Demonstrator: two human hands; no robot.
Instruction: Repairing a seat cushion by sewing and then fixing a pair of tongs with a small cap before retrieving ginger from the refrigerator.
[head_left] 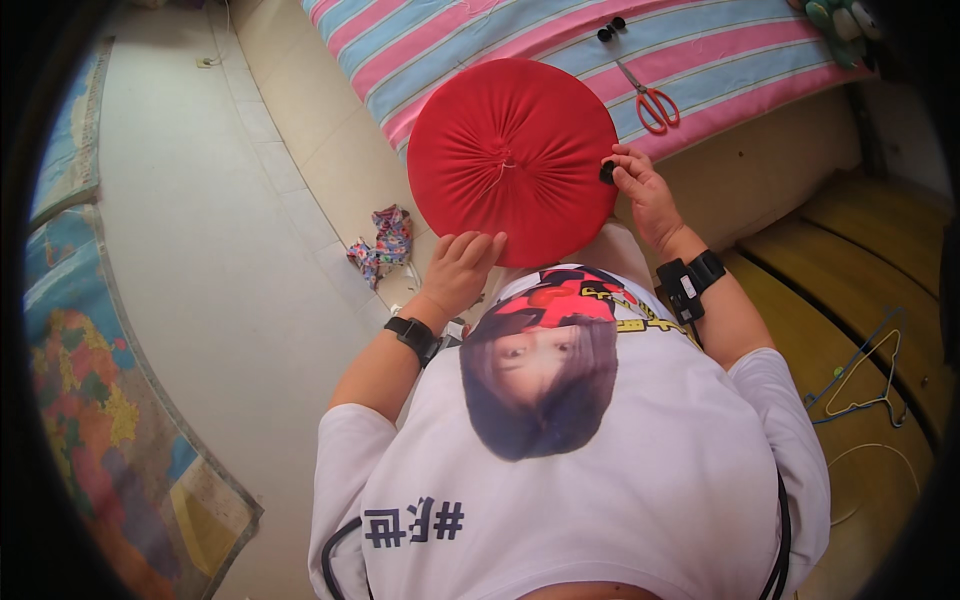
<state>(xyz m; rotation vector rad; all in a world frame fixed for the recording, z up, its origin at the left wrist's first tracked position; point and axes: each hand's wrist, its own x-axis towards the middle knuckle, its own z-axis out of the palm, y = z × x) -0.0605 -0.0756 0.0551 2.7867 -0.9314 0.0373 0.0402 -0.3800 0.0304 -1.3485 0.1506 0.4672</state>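
Observation:
A round red cushion (455, 130), its fabric gathered into pleats at the middle with a pale loose thread there, is in front of me. My left hand (462, 268) grips its near left edge, fingers over the top and thumb out of sight. At the cushion's right edge, my right hand (648, 195) pinches a small black round piece (607, 172) between thumb and fingers. Its exact kind is too small to tell. Beyond that hand, orange-handled scissors (656, 108) lie on a striped bedcover (735, 45), with small black round pieces (605, 34) farther back.
A green plush toy (845, 18) sits at the bed's far right corner. Wire hangers (868, 385) lie on brown wooden boards (850, 480) to my right. On the left are a crumpled floral cloth (388, 240), the pale floor (190, 230) and a colourful mat (100, 400).

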